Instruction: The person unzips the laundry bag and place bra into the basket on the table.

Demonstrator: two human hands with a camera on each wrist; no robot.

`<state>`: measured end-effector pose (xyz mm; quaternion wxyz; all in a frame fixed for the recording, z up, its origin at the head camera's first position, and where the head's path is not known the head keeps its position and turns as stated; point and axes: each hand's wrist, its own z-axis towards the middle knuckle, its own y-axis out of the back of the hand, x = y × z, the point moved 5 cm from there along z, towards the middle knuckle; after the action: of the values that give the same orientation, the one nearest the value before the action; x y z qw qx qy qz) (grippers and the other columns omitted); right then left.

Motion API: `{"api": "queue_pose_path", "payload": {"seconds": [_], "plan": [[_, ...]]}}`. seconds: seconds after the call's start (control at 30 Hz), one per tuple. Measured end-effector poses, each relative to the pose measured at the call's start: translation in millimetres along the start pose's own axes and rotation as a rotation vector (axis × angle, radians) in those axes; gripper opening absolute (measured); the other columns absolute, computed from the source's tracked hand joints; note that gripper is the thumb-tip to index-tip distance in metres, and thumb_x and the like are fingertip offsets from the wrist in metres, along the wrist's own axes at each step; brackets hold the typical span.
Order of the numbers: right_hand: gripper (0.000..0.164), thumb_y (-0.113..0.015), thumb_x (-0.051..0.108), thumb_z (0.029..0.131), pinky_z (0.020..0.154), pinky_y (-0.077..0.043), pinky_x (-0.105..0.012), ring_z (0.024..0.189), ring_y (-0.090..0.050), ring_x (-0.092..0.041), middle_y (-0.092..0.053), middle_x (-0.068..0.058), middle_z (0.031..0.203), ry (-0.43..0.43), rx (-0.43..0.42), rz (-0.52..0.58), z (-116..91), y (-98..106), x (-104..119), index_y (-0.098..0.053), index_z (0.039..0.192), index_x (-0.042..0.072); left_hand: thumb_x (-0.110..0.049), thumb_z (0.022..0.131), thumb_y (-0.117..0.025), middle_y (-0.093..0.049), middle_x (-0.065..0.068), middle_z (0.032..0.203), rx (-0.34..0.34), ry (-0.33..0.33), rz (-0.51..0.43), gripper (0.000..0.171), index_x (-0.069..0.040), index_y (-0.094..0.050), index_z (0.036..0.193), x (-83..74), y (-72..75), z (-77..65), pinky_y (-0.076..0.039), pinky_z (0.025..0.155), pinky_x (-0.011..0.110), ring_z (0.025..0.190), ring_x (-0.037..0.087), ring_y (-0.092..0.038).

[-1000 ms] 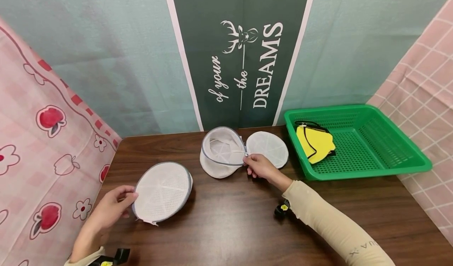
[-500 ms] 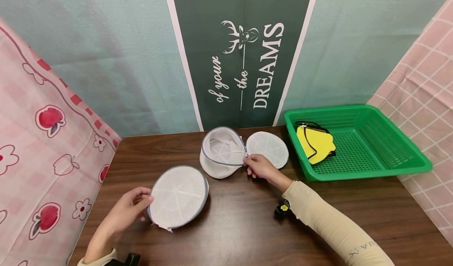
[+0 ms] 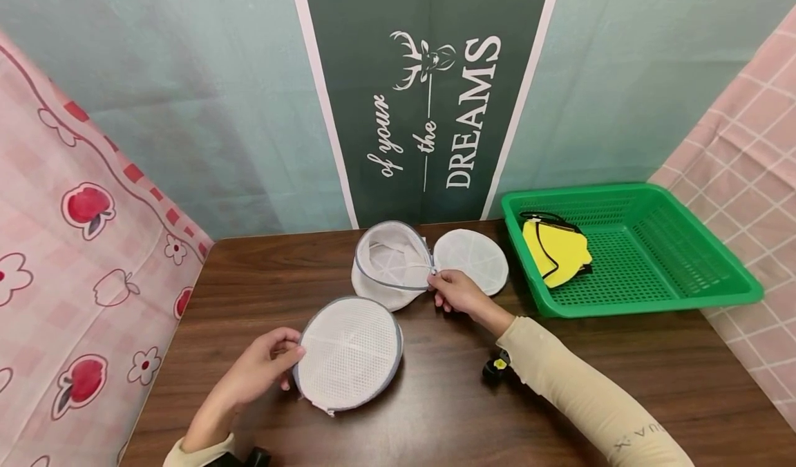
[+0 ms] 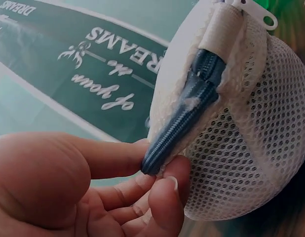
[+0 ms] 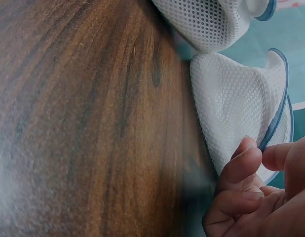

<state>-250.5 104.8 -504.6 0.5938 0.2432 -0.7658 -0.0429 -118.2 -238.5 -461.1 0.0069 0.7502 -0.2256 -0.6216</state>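
The left hand pinches the near bag by its left edge. The right hand pinches the open bag just beyond.

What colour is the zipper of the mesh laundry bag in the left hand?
The zipper is blue; the left wrist view shows it best.

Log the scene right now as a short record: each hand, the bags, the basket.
Left hand: pinches the blue edging of the near mesh bag
Right hand: pinches the blue edging of the far mesh bag
Far mesh bag: mouth open, left of the round white panel in head view
Green basket: on the table, right of both bags
Basket contents: yellow item with black trim
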Motion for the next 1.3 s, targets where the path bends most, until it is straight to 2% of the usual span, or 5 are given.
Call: {"api": "queue_pose_path", "payload": {"seconds": [0.23, 0.4, 1.03, 1.2, 1.3], "plan": [[0.031, -0.051, 0.024, 0.107, 0.046, -0.038, -0.023, 0.047, -0.047, -0.01, -0.054, 0.0, 0.061, 0.009, 0.002, 0.003, -1, 1, 0, -0.063, 0.099, -0.004, -0.007, 0.102, -0.058, -0.062, 0.009, 0.091, 0.044, -0.011, -0.095, 0.03, 0.015, -0.047, 0.119, -2.2, -19.6, 7.7, -0.054, 0.056, 0.028, 0.059, 0.014, -0.057], [0.032, -0.05, 0.024, 0.107, 0.046, -0.038, -0.022, 0.047, -0.047, -0.01, -0.054, 0.001, 0.061, 0.021, -0.001, 0.003, -1, 2, -1, -0.063, 0.099, -0.004, -0.007, 0.102, -0.058, -0.062, 0.009, 0.093, 0.064, -0.013, -0.132, 0.03, 0.016, -0.047, 0.12, -1.0, -26.9, 8.7, -0.055, 0.056, 0.028, 0.059, 0.013, -0.057], [0.034, -0.048, 0.027, 0.108, 0.043, -0.036, -0.022, 0.047, -0.047, -0.01, -0.055, 0.0, 0.062, -0.013, -0.009, 0.014, -3, 3, -4, -0.062, 0.1, -0.002, -0.008, 0.103, -0.058, -0.061, 0.007, 0.092, 0.103, -0.062, -0.172, 0.028, 0.013, -0.047, 0.117, -4.4, -35.6, 3.3, -0.053, 0.055, 0.025, 0.057, 0.011, -0.055], [0.039, -0.042, 0.033, 0.11, 0.042, -0.033, -0.022, 0.047, -0.049, -0.01, -0.055, 0.0, 0.061, -0.038, 0.013, 0.047, -11, 4, -10, -0.06, 0.094, 0.002, -0.009, 0.103, -0.058, -0.061, 0.007, 0.092, 0.095, -0.061, -0.176, 0.028, 0.013, -0.047, 0.117, -6.5, -37.6, 1.5, -0.052, 0.055, 0.025, 0.056, 0.011, -0.055], [0.042, -0.039, 0.035, 0.11, 0.042, -0.033, -0.023, 0.047, -0.048, -0.01, -0.055, 0.0, 0.06, -0.02, 0.045, 0.06, -20, 4, -11, -0.058, 0.09, 0.003, -0.009, 0.103, -0.058, -0.061, 0.008, 0.093, 0.103, -0.056, -0.174, 0.028, 0.013, -0.046, 0.116, -7.3, -38.0, 0.4, -0.052, 0.056, 0.025, 0.056, 0.011, -0.055]]}}
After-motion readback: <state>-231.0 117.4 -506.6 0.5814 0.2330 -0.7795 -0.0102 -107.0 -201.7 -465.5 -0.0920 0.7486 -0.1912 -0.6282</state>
